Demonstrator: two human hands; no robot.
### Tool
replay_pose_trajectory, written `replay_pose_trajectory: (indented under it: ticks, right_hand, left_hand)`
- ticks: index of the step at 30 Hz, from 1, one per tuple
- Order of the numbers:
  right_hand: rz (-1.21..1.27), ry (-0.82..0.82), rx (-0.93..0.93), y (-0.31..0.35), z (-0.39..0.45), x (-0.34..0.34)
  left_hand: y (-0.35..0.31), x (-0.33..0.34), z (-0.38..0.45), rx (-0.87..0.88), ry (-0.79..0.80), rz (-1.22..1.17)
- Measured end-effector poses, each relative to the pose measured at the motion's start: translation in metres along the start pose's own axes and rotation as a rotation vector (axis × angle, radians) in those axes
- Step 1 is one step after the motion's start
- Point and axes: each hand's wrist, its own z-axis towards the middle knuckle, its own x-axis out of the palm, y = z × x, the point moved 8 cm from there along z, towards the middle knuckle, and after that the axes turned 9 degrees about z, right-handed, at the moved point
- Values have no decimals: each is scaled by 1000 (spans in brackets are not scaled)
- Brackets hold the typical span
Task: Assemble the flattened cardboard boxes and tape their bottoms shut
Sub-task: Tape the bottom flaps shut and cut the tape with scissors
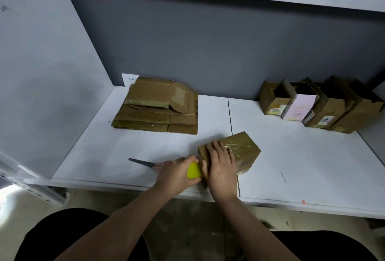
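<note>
1. Nearest the camera, two bare forearms reach up from the bottom of the view over the front edge of the white tabletop (291, 156).
2. The left hand (177, 174) is curled round a yellow-green object (194, 170) and grips it just inside the front edge; what the object is cannot be told for sure.
3. A pair of scissors (141, 163) lies on the tabletop just left of that hand, its dark blades pointing toward the left edge; the handle end is hidden by the hand, so whether the fingers touch it cannot be told.
4. The right hand (221, 165) lies flat, fingers straight and close together, pressing on top of the taped box (239, 152).
5. The taped box stands near the front edge, about midway along it, right beside a dark seam (229, 114) in the tabletop. Its upper face is covered with glossy tape, and the yellow-green object touches its left side.
6. Farther back and left of the seam, a stack of flattened boxes (156, 108) lies flat, near the rear left corner.
7. Behind that stack, a white wall outlet (128, 78) shows against the grey back wall.
8. At the rear right corner, a row of assembled boxes (320, 104) stands side by side with flaps open upward; some carry labels.
</note>
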Motion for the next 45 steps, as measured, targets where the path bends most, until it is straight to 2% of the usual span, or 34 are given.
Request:
replay_pose_trajectory:
  ticks: [3,6,12,15,21,26,29,30,32,34,36,38,41,45]
  right_hand:
    - [-24,52,-49,2,3,5]
    - [39,78,-36,-7,7,-3]
    - [-72,167,32,-23,18,4]
    - [-86,190,17,-26,23,7]
    - [-87,196,26,-28,26,12]
    - [-81,237,18,-25,25,7]
    - [49,285,83,-25,26,-3]
    - [106,274,115,-23,30,-9]
    - [123,186,137,-17,41,-22]
    - [54,112,49,5,55,-28]
    - [24,144,-94,43,64,-18]
    - [-31,262,-203,82,63,2]
    - [-215,507,-340,122,48,53]
    - [-380,710,-284,126,35,119]
  left_hand:
    - [-1,-2,0,-14,-6,-45]
    - [-5,1,0,-64,54,-129]
    - [-4,10,3,-265,121,-463]
    - [1,19,4,-310,128,-649]
    - [8,28,4,-363,163,-843]
    - [6,27,5,-348,216,-829]
    - [16,23,6,-361,243,-836]
    - [26,16,6,-370,210,-792]
    - [51,-4,8,-358,119,-540]
    - [77,-28,5,-303,33,-148]
    - [98,-44,1,-221,-6,179]
    - [114,-48,-5,-173,37,383]
    - [132,-44,-17,-141,104,503]
    - [142,-36,-30,-121,114,555]
